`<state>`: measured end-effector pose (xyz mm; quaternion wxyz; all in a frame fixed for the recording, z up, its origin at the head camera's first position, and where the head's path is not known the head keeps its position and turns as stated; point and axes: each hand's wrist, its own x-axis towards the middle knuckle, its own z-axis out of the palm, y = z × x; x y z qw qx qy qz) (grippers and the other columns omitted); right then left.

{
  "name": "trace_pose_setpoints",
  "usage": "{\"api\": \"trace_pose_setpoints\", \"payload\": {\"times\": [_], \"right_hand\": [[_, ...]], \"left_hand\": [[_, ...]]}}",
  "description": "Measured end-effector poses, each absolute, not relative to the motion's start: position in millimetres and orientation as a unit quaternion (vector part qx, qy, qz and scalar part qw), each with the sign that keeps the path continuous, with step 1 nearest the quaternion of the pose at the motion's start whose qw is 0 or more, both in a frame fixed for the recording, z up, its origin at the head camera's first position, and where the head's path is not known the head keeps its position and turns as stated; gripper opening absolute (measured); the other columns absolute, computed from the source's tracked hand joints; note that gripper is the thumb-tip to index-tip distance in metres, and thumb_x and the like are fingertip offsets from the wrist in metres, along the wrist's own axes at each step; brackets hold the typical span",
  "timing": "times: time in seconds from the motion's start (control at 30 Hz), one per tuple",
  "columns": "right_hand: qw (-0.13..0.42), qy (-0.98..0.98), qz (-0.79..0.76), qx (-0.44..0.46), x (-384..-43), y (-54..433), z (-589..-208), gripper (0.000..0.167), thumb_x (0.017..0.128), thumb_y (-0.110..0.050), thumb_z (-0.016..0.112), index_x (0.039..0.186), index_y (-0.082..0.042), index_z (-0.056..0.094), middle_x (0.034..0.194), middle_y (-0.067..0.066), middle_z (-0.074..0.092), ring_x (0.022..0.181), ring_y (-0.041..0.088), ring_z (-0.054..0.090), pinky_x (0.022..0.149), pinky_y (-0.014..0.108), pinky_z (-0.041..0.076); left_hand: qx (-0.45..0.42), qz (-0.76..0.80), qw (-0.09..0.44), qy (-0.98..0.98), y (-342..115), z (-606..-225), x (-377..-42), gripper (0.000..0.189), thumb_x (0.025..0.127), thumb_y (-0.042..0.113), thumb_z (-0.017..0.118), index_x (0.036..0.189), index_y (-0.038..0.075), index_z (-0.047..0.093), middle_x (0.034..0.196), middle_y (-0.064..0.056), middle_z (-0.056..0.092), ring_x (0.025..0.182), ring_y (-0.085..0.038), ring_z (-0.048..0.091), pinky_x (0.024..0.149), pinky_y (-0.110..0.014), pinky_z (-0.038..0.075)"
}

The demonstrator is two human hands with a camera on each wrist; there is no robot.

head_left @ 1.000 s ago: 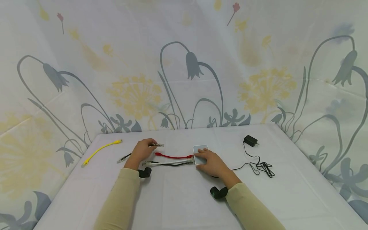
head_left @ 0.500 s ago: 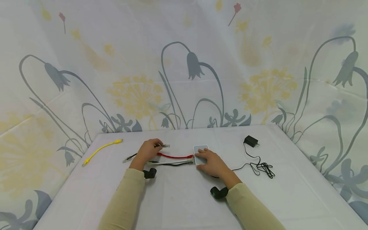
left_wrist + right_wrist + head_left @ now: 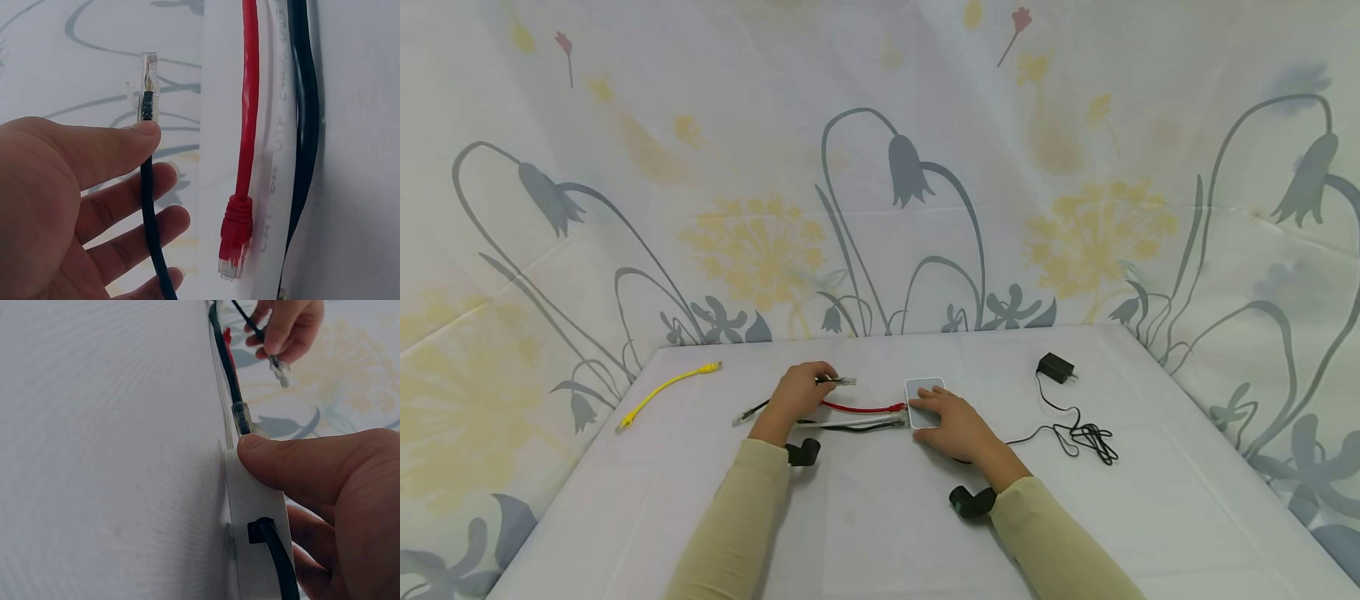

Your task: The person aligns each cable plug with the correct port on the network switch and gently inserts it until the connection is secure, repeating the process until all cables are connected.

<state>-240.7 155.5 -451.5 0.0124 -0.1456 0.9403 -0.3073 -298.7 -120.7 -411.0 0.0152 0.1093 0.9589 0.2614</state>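
Observation:
My left hand (image 3: 801, 392) pinches a black Ethernet cable (image 3: 150, 206) between thumb and fingers, just behind its clear plug (image 3: 149, 75). The plug points right, and the cable's other end (image 3: 742, 417) sticks out left of the hand. My right hand (image 3: 957, 425) holds a small white box (image 3: 925, 418), which looks like a network switch, with the thumb (image 3: 275, 456) along its near left corner. A red cable (image 3: 861, 409), a white cable (image 3: 281, 125) and another black cable (image 3: 305, 94) run left from the box. A power cord (image 3: 278, 550) enters its near side.
A yellow Ethernet cable (image 3: 666, 386) lies at the far left of the white-covered table (image 3: 880, 517). To the right are a black power adapter (image 3: 1055, 367) and its bundled cord (image 3: 1093, 442). A flower-printed curtain (image 3: 880, 233) rises behind the table.
My left hand has moved right with the black Ethernet cable, bringing its plug nearer the white box. My right hand stays on the box.

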Motion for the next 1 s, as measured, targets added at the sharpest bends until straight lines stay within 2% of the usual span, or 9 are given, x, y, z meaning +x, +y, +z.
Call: {"api": "trace_pose_setpoints", "payload": {"times": [0.23, 0.6, 1.0], "right_hand": [[0.014, 0.94, -0.309, -0.145, -241, 156, -452, 0.052, 0.084, -0.029, 0.073, 0.133, -0.021, 0.061, 0.15, 0.001, 0.045, 0.146, 0.03, 0.028, 0.115, 0.055, 0.028], [0.014, 0.941, -0.306, -0.145, -242, 155, -451, 0.052, 0.084, -0.03, 0.073, 0.134, -0.022, 0.06, 0.151, 0.0, 0.044, 0.147, 0.03, 0.026, 0.115, 0.054, 0.026], [0.016, 0.942, -0.305, -0.142, -241, 155, -452, 0.052, 0.084, -0.029, 0.074, 0.134, -0.022, 0.06, 0.151, 0.0, 0.044, 0.147, 0.029, 0.026, 0.115, 0.054, 0.027]], "left_hand": [[0.111, 0.262, 0.012, 0.958, -113, -413, -296, 0.019, 0.096, 0.022, 0.061, 0.112, 0.016, 0.069, 0.113, -0.007, 0.068, 0.1, -0.024, 0.063, 0.087, -0.042, 0.051], [0.12, 0.275, 0.005, 0.954, -100, -415, -295, 0.019, 0.094, 0.02, 0.063, 0.11, 0.013, 0.069, 0.109, -0.008, 0.069, 0.097, -0.023, 0.063, 0.086, -0.041, 0.051], [0.117, 0.292, 0.02, 0.949, -89, -420, -295, 0.019, 0.095, 0.02, 0.062, 0.11, 0.013, 0.069, 0.107, -0.007, 0.069, 0.092, -0.02, 0.061, 0.085, -0.04, 0.051]]}}
